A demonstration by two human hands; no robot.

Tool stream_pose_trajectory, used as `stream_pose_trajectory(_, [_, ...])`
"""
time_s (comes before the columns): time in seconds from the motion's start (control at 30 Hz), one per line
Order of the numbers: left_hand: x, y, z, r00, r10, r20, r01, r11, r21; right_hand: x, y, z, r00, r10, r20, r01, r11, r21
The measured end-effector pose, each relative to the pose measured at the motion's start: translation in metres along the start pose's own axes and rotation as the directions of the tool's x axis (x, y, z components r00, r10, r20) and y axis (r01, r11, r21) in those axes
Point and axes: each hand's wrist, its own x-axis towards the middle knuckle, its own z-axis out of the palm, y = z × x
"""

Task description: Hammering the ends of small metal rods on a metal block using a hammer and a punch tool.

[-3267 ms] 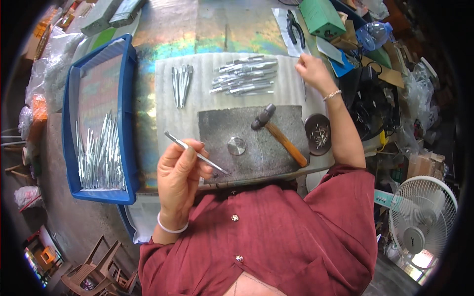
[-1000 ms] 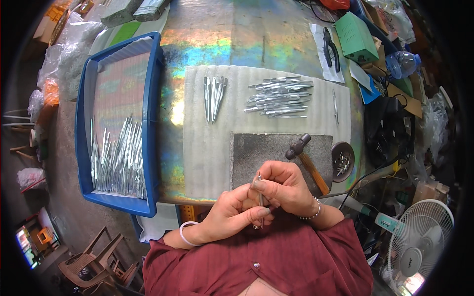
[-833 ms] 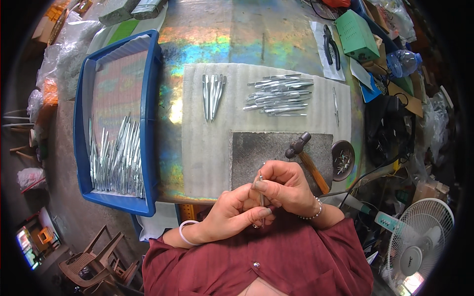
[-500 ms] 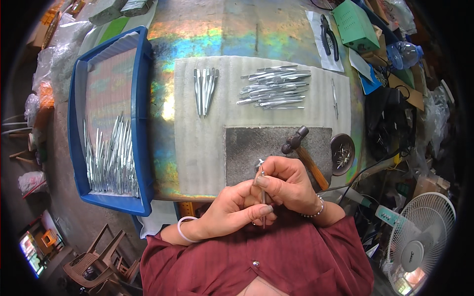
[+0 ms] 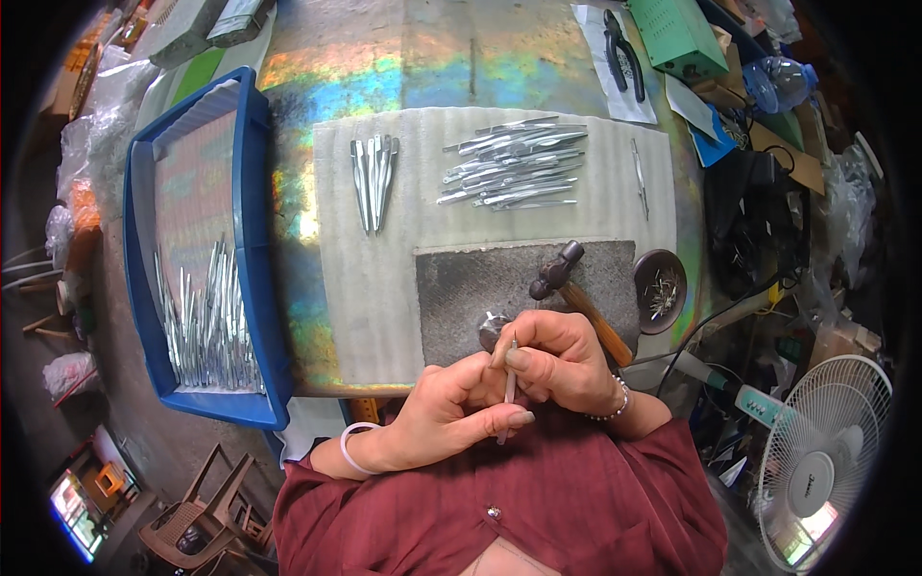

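Both hands meet at the front edge of the table, closed on one slim metal piece (image 5: 510,386) that looks like a tweezer. My left hand (image 5: 459,403) grips it along its lower part, thumb stretched along it. Near its upper end, my right hand (image 5: 557,363) pinches it between thumb and fingers. Just beyond the fingers, a small round metal block (image 5: 493,329) sits on a dark grey rough pad (image 5: 461,278). A hammer (image 5: 581,302) with a wooden handle lies on that pad, right of my hands.
A pale foam mat (image 5: 336,288) carries a pile of slim metal pieces (image 5: 519,163), a smaller group (image 5: 374,182) and a single one (image 5: 640,180). A blue tray (image 5: 252,240) of similar pieces stands left. To the right are a small bowl (image 5: 661,290), pliers (image 5: 624,58) and a fan (image 5: 816,470).
The whole view has shifted a little, with the table's things moving left in it. The metal piece tilts slightly more, its lower end swung left. Both hands keep their hold.
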Motion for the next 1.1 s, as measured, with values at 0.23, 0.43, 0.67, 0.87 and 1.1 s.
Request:
stream_pose_trajectory(0.23, [0.003, 0.003, 0.002, 1.000, -0.028, -0.009, 0.028, 0.999, 0.021, -0.001, 0.001, -0.003, 1.000, 0.008, -0.010, -0.008, 0.999, 0.044])
stream_pose_trajectory(0.43, [0.003, 0.002, -0.001, 0.995, -0.078, 0.061, 0.085, 0.989, -0.124, 0.002, -0.002, 0.000, 0.997, 0.049, -0.052, -0.047, 0.998, 0.038])
stream_pose_trajectory(0.67, [0.002, 0.002, -0.008, 0.991, -0.078, 0.107, 0.097, 0.977, -0.190, 0.008, -0.001, 0.004, 0.994, 0.077, -0.072, -0.076, 0.997, 0.021])
stream_pose_trajectory(0.87, [-0.002, 0.000, -0.013, 0.990, -0.050, 0.129, 0.074, 0.981, -0.182, 0.012, -0.001, 0.010, 0.993, 0.087, -0.078, -0.088, 0.996, -0.013])
stream_pose_trajectory(1.1, [-0.006, -0.002, -0.015, 0.988, -0.038, 0.149, 0.075, 0.964, -0.254, 0.013, -0.001, 0.016, 0.992, 0.088, -0.088, -0.092, 0.995, -0.034])
